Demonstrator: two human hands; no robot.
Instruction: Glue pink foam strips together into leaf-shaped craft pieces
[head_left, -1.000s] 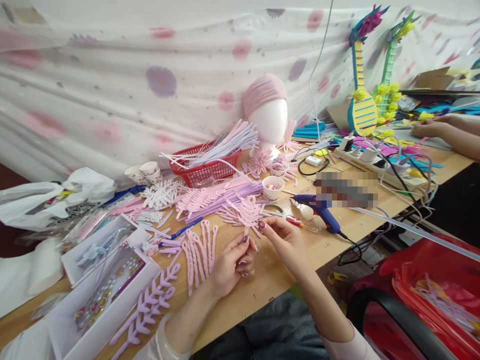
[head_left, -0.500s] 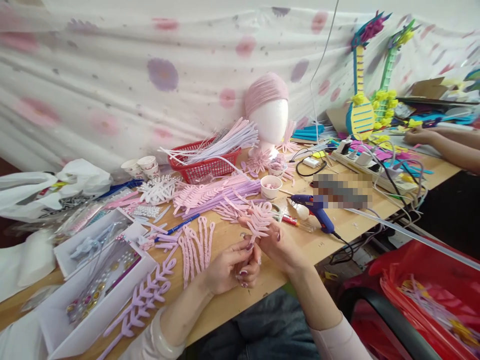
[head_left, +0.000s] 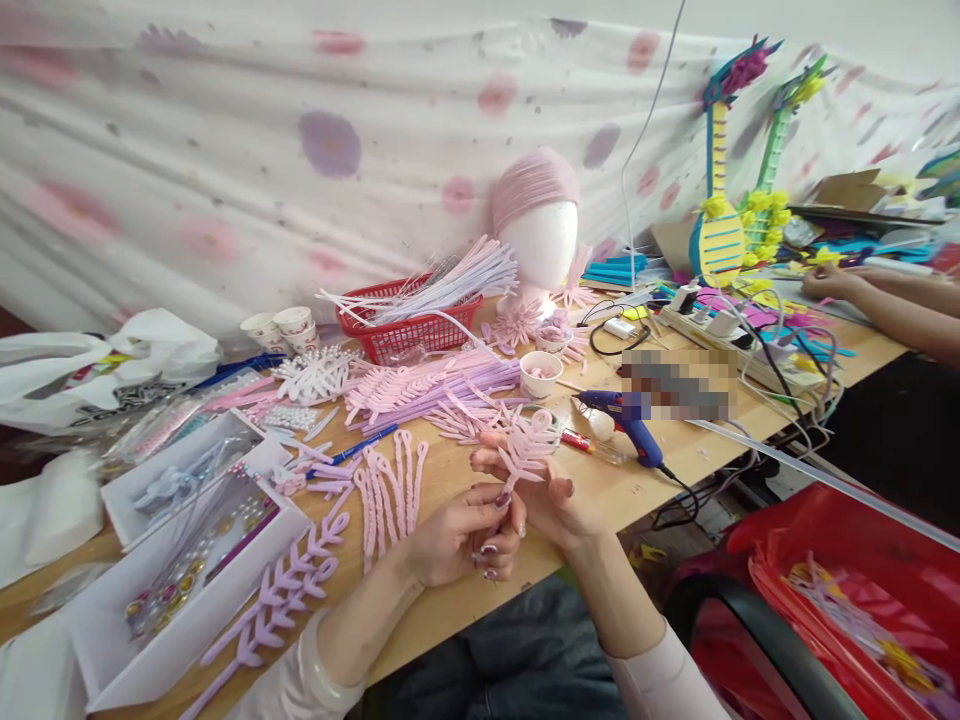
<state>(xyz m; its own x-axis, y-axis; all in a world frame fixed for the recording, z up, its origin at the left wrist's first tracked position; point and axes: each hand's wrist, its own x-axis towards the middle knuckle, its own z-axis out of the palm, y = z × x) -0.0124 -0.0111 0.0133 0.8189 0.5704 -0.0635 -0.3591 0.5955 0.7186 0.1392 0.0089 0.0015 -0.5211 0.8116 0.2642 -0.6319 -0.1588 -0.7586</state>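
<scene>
My left hand (head_left: 469,530) is closed in a pinch on the bottom of a pink pipe-cleaner leaf sprig (head_left: 524,447), which stands upright with a loop at its top. Behind the sprig is my right hand (head_left: 566,505), its fingers stretched out and thumb apart; whether they touch the leaves I cannot tell. Left of my hands lie twisted pink pipe-cleaner strips (head_left: 386,495) with looped ends. Purple leaf sprigs (head_left: 281,605) lie nearer the table's front edge. Pink and purple pipe-cleaner pieces (head_left: 427,385) are heaped beyond my hands.
A blue glue gun (head_left: 630,425) lies right of my hands, its cord over the table edge. Behind stand a paper cup (head_left: 541,375), a red basket (head_left: 409,335) of pipe cleaners and a mannequin head (head_left: 546,235). White boxes (head_left: 187,600) hold beads. A co-worker's hand (head_left: 829,283) is far right.
My right hand's fingers have opened away from the sprig, the thumb moving clear of its leaves. The left hand keeps its pinch in nearly the same place. The view has shifted slightly.
</scene>
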